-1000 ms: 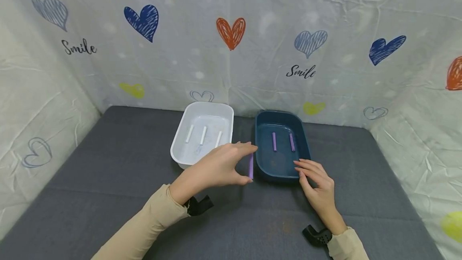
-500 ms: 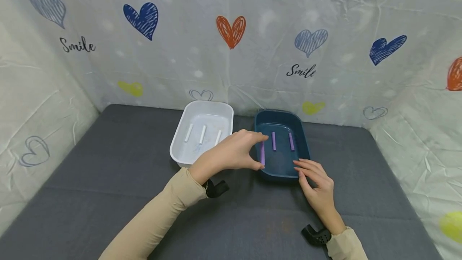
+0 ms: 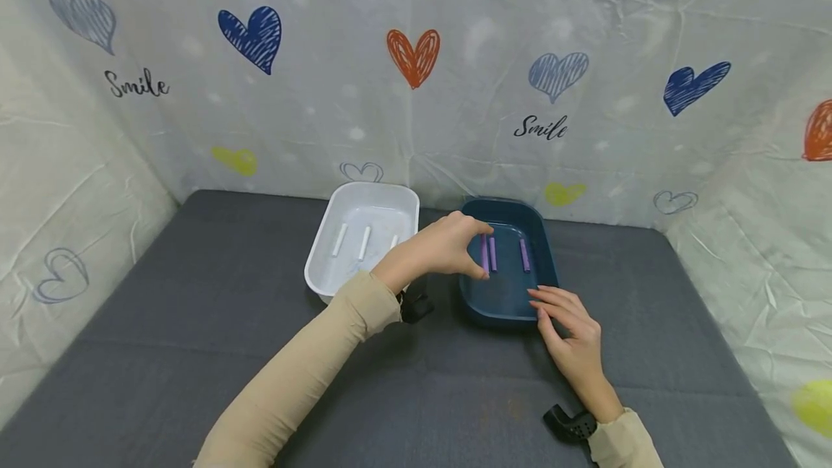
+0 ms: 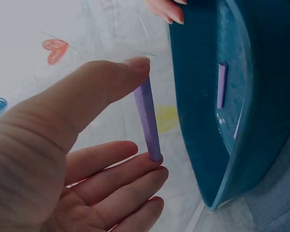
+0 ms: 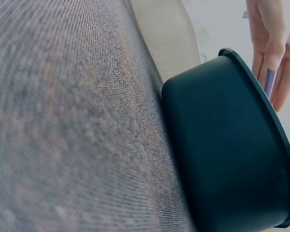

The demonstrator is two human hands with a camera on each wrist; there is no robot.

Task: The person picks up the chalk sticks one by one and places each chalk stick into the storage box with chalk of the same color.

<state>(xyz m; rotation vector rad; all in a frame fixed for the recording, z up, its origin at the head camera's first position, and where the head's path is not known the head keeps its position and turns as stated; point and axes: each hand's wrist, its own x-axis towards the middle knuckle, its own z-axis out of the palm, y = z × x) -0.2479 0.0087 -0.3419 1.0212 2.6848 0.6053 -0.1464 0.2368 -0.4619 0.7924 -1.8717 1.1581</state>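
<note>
Counts: 2 trays, 3 white sticks, 3 purple sticks total. White tray (image 3: 325, 267) sits near the back edge of the grey table (image 3: 195, 323), left of centre; it holds the 3 white sticks (image 3: 364, 242), lying roughly parallel, the rightmost partly hidden by your arm. Blue tray (image 3: 542, 244) is just beside it on the right, also near the back edge; 2 loose purple sticks (image 3: 523, 255) lie in it, side by side w/ a gap between.

Your left hand (image 3: 437, 250) pinches the 3rd purple stick (image 3: 484, 254) end to end, thumb tip on one end, a finger on the other, held over the left part of the blue tray, just beside the nearer loose stick. Wrist view confirms the pinch (image 4: 147, 118); can't tell if it touches the tray floor.

Your right hand (image 3: 572, 334) rests w/ fingers straight, fingertips (image 3: 538, 296) touching the blue tray's front right rim, holding nothing. Right wrist view shows the tray's outer wall (image 5: 217, 145) on the table.
</note>
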